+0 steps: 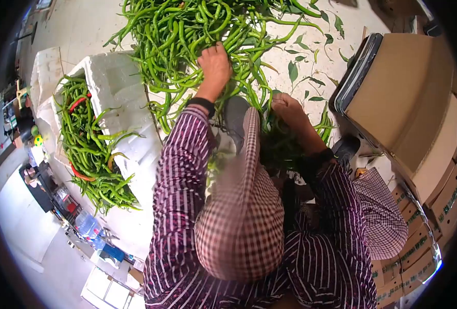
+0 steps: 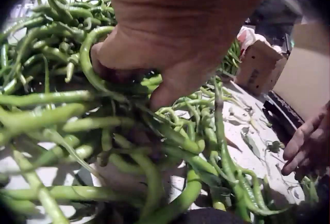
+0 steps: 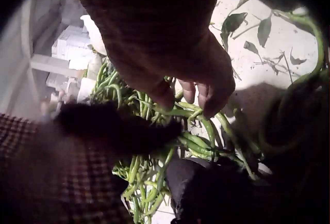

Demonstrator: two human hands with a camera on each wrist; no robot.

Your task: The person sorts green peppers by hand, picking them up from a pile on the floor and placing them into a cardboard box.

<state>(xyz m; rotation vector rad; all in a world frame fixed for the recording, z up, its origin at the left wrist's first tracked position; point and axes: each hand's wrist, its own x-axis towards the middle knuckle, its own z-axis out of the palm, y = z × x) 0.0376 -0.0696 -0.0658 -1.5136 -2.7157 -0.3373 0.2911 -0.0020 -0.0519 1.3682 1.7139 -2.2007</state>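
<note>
My left hand [image 1: 215,67] reaches into a large heap of long green chili peppers [image 1: 179,31]. In the left wrist view its thumb and fingers are bent around a curved green chili pepper [image 2: 88,59], with others crossing below. To the right, my right hand [image 1: 290,110] hangs at the near edge of the heap, its fingers loosely bent. Seen from the right wrist, its fingertips [image 3: 209,102] point down, right at some green chili peppers [image 3: 196,141]. Shadow hides part of what lies under this hand.
A white foam box [image 1: 87,72] of green peppers with a few red ones stands at left. Loose leaves [image 1: 293,71] and stems lie on the white surface right of the heap. Cardboard [image 1: 398,87] stands at right, with stacked cartons [image 1: 419,247] below. A checked cloth cap brim [image 1: 251,139] juts in front.
</note>
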